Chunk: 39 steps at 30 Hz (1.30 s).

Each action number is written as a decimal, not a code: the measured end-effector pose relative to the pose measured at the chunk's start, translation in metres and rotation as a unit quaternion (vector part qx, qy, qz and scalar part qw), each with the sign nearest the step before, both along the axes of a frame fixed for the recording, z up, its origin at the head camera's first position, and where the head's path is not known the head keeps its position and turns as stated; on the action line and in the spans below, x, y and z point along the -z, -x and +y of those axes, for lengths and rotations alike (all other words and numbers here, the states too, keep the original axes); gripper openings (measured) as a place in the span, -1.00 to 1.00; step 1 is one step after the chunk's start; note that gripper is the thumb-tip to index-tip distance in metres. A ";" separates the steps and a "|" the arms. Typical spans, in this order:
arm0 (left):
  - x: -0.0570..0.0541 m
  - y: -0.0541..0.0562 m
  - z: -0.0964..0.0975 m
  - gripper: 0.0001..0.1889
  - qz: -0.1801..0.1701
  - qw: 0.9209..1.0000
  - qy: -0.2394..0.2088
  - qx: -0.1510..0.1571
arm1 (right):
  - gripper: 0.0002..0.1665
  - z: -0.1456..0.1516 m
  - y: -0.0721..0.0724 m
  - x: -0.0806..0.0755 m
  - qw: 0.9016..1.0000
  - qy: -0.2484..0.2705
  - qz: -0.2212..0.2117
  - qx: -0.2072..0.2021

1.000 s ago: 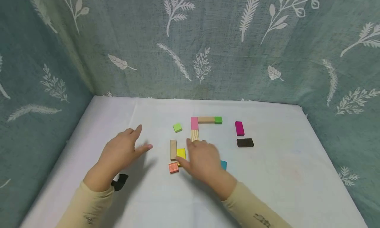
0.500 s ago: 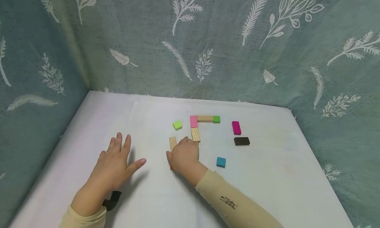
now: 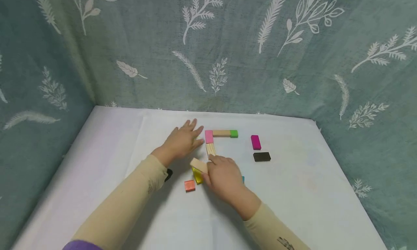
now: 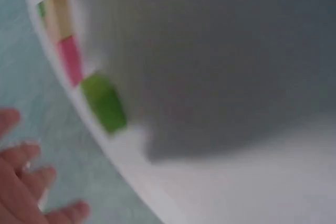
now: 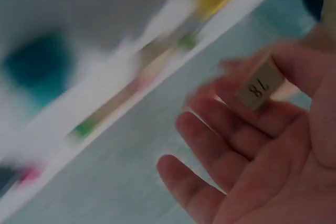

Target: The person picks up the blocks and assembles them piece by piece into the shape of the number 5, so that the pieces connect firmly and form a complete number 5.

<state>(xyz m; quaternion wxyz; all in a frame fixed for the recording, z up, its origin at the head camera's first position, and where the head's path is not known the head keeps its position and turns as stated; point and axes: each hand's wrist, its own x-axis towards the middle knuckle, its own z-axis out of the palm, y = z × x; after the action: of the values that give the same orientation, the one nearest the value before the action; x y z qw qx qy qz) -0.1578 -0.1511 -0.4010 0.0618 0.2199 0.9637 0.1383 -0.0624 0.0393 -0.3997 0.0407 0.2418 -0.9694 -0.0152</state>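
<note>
My right hand [image 3: 225, 177] pinches a plain wooden block [image 3: 198, 165] between thumb and fingers, tilted over a yellow block [image 3: 197, 176]. In the right wrist view the end of this wooden block [image 5: 261, 83] bears a number that looks like 78. My left hand [image 3: 183, 139] has its fingers spread over the table, left of a pink block [image 3: 209, 136]. It hides the light green block in the head view; the left wrist view shows that light green block [image 4: 104, 103], apart from the fingers. An orange block [image 3: 189, 186] lies in front of the yellow one.
From the pink block, a wooden block [image 3: 221, 133] and green block [image 3: 234, 134] run right; a striped wooden block [image 3: 210, 150] extends nearer. Magenta [image 3: 256, 142] and black [image 3: 262, 156] blocks lie right. A blue block [image 3: 243, 179] is mostly hidden. Patterned cloth [image 3: 140, 80] walls the table.
My right hand has taken up the plain wooden block from beside the yellow one and moved it slightly right. My left hand has moved forward and right, over the light green block's spot.
</note>
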 end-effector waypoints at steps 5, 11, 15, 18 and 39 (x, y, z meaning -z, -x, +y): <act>0.016 0.018 0.014 -0.50 0.003 0.996 0.062 0.068 | -0.63 0.061 0.002 0.007 0.999 0.036 -0.020 0.015; 0.021 0.011 0.010 -0.62 0.058 0.993 0.069 0.077 | -0.46 0.089 0.034 0.022 0.995 0.045 -0.094 -0.009; 0.023 0.012 0.019 -0.62 0.066 0.991 0.062 0.093 | -0.46 0.094 0.052 0.028 0.994 0.017 -0.106 -0.014; 0.025 0.014 0.026 -0.59 0.066 0.991 0.065 0.095 | -0.45 0.096 0.059 0.029 0.993 -0.001 -0.117 -0.014; 0.023 0.029 0.050 -0.55 0.042 0.989 0.090 0.107 | 0.33 0.073 0.059 0.033 0.972 -0.035 -0.125 0.194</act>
<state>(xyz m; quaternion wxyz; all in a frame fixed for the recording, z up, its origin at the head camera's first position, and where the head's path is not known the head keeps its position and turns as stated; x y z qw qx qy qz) -0.1863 -0.1015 -0.4240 0.0553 0.3209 0.9449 0.0337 -0.1217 0.1124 -0.4323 -0.0930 0.0507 -0.9940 -0.0263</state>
